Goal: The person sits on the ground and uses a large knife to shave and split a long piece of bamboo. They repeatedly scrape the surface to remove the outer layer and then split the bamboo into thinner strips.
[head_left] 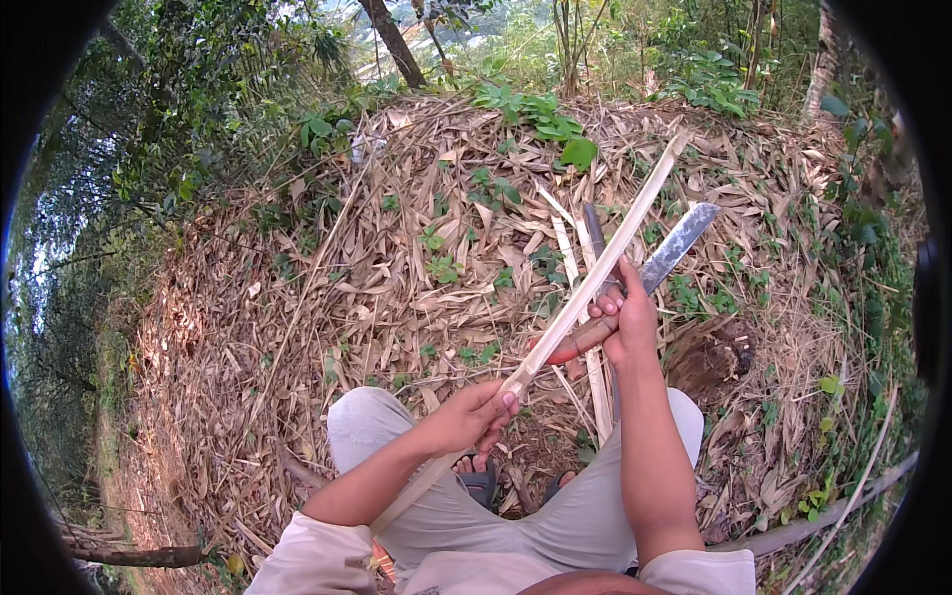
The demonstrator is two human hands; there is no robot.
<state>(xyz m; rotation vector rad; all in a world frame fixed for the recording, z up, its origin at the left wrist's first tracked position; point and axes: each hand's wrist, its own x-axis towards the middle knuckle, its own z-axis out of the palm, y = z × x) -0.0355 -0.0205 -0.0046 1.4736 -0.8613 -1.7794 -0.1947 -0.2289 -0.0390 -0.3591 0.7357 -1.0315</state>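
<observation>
My left hand (468, 416) is closed around a long, pale split strip of wood or bamboo (621, 236). The strip slants from beside my left thigh up to the far right. In my right hand (635, 317) is a machete, its brown handle (582, 340) pointing back to the left with a red end. Its grey, worn blade (680, 246) reaches out to the upper right, beyond the strip. The strip passes over the handle close to my right fingers; whether they touch it I cannot tell. More pale split strips (596, 389) lie on the ground between and ahead of my knees.
Dry leaves (397, 268) cover the ground, with small green plants (443, 268) among them. A cut stump (712, 355) stands beside my right knee, and a long branch (823, 518) lies behind it. Trees (395, 42) and brush edge the slope.
</observation>
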